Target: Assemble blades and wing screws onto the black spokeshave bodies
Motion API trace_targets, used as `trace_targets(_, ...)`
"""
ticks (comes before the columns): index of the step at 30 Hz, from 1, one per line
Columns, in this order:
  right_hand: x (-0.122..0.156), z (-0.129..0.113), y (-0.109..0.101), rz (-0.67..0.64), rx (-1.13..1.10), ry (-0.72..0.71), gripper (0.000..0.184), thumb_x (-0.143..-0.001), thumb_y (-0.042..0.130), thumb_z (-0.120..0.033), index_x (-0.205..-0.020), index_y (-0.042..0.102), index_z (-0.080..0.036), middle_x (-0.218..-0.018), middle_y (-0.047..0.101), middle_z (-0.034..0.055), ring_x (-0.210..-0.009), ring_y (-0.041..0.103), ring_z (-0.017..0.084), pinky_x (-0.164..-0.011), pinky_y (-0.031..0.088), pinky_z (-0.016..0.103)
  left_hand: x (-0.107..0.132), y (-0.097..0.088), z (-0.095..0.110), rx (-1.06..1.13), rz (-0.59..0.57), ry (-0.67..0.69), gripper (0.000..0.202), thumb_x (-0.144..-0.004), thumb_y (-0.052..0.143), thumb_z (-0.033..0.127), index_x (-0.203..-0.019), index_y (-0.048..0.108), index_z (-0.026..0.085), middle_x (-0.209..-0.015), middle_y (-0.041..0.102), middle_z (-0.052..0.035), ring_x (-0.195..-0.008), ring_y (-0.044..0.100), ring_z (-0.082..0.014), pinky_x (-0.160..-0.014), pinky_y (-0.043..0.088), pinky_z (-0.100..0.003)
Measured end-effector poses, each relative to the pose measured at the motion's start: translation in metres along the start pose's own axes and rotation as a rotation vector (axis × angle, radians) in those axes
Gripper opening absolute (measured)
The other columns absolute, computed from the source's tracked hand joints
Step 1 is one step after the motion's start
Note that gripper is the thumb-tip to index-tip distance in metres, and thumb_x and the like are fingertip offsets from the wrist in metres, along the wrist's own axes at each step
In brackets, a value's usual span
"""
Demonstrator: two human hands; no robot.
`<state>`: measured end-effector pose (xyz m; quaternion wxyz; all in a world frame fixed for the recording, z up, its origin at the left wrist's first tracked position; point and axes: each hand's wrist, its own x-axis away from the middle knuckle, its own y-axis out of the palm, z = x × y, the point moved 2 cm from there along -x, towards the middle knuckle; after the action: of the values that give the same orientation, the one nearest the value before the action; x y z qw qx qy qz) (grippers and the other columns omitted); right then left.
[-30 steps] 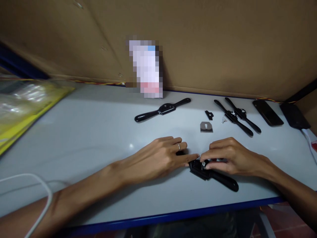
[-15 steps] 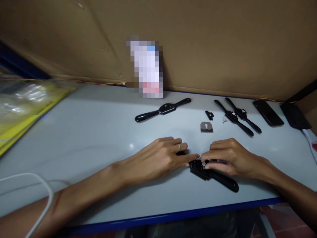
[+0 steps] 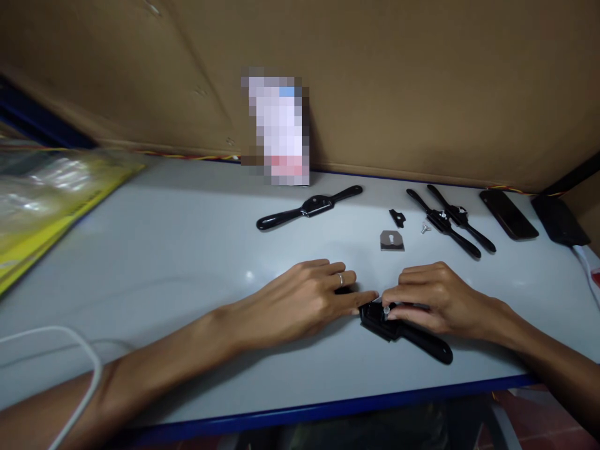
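Note:
A black spokeshave [image 3: 424, 344] lies near the table's front edge between my hands. My left hand [image 3: 321, 290], a ring on one finger, closes over its left handle, with the index finger stretched onto the body. Thumb and index finger of my right hand [image 3: 431, 297] pinch a small silver screw [image 3: 386, 310] at the middle of the body. Beyond my hands are a flat steel blade [image 3: 392, 240], a small black cap piece [image 3: 397, 218] and a loose silver screw [image 3: 425, 229].
Another black spokeshave body [image 3: 316, 205] lies at the back. Two spokeshaves with screws fitted [image 3: 462, 215] sit at right, beside a dark phone [image 3: 509, 214] and a black device [image 3: 560, 220]. Plastic bags on yellow material [image 3: 60, 200] lie left. A white cable [image 3: 91, 362] crosses my left forearm.
Both hands stay at the same spokeshave, with my right fingers still on the screw. The whole view has shifted very slightly.

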<state>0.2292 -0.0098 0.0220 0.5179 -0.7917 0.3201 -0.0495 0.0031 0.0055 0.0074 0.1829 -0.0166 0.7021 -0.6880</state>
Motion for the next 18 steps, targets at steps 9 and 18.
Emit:
trace_targets(9,0.0005,0.0012,0.0011,0.004,0.019,-0.004,0.021,-0.1,0.055,-0.028,-0.096,0.073,-0.017,-0.069,0.061,0.0001,-0.062,0.052,0.011,-0.059,0.039,0.025,0.0006,0.0009,-0.0004,0.011,0.013,-0.009,0.037,-0.094,0.051,0.011,-0.129,0.058,0.02,-0.085,0.064,-0.0022,-0.071,0.057,-0.0159,-0.063,0.043,-0.031)
trace_targets(18,0.0003,-0.001,-0.0006,-0.003,0.029,-0.004,0.02,-0.1,0.055,-0.027,-0.096,0.072,-0.017,-0.069,0.061,-0.0003,-0.061,0.05,0.011,-0.058,0.037,0.025,0.0012,0.0019,-0.0002,-0.016,-0.012,-0.007,0.038,-0.094,0.048,0.01,-0.131,0.056,0.019,-0.088,0.066,-0.003,-0.072,0.058,-0.0173,-0.064,0.045,-0.032)
